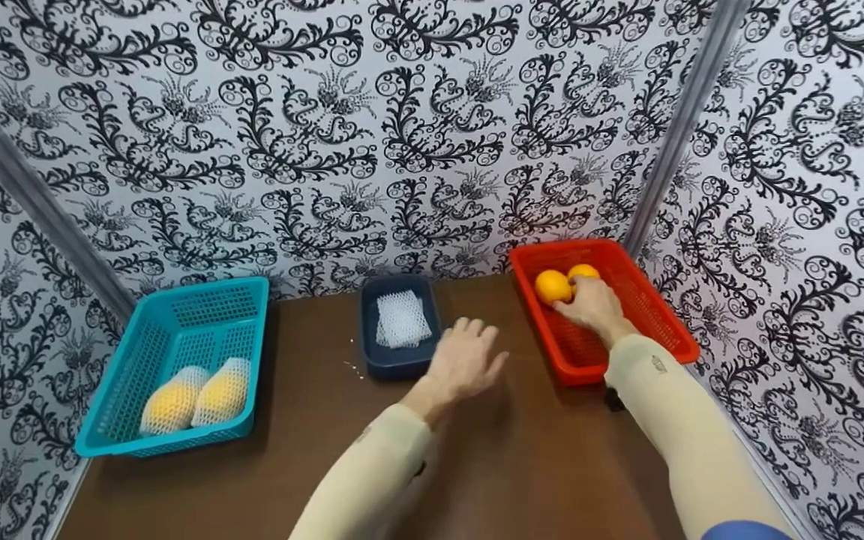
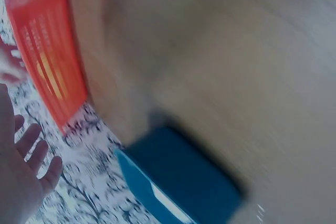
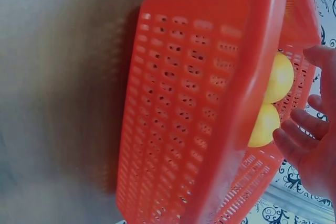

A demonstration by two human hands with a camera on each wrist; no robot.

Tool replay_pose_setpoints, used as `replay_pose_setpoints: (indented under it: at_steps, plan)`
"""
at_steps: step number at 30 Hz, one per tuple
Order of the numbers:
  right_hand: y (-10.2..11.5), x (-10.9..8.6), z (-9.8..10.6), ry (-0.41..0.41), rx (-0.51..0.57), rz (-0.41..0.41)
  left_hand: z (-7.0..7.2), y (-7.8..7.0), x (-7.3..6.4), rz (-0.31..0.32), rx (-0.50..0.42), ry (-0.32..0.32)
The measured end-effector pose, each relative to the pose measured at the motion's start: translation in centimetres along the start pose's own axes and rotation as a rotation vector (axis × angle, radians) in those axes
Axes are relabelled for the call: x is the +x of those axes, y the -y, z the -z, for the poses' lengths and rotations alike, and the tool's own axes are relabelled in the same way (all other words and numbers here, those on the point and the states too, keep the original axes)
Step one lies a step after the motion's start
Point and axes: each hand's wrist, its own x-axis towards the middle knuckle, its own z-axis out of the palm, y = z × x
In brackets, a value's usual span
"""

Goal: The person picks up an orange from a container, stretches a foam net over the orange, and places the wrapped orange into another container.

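Two oranges (image 1: pixel 552 286) lie side by side at the far end of the red basket (image 1: pixel 567 367). Over them reaches my right hand (image 1: pixel 593 306), thumb and fingers apart at the nearer side of the fruit. In the right wrist view its fingers (image 3: pixel 302 135) are spread and bent a little beside the oranges (image 3: pixel 281 78), not wrapped round either. My left hand (image 1: pixel 466 360) hovers palm down with loose fingers, at the right edge of the dark blue tub (image 1: pixel 394 369). White foam net sleeves (image 1: pixel 402 321) lie inside that tub. The left hand holds nothing.
On the left stands a teal basket (image 1: pixel 128 356) with two yellow-orange fruits (image 1: pixel 171 405) in white foam nets. Small white crumbs (image 1: pixel 355 367) dot the brown table (image 1: pixel 312 465) left of the tub. Patterned walls (image 1: pixel 327 150) close in the back and sides.
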Motion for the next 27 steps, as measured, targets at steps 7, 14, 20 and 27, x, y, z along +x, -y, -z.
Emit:
replay_pose_setpoints:
  at_steps: [7,14,20,27]
  plan:
    - [0.4,1.9,-0.2,0.017,0.011,-0.024,-1.3,-4.1,1.8,-0.121,0.020,-0.027]
    - [-0.3,3.3,-0.7,0.011,-0.012,0.003,-3.3,-7.0,2.3,-0.199,0.010,-0.141]
    - [-1.6,4.1,-1.5,0.031,-0.063,0.014,-4.2,-8.2,2.6,-0.271,-0.025,-0.187]
    - [-1.7,5.3,-2.0,0.038,-0.061,0.039,-4.8,-8.2,2.6,-0.287,-0.008,-0.199]
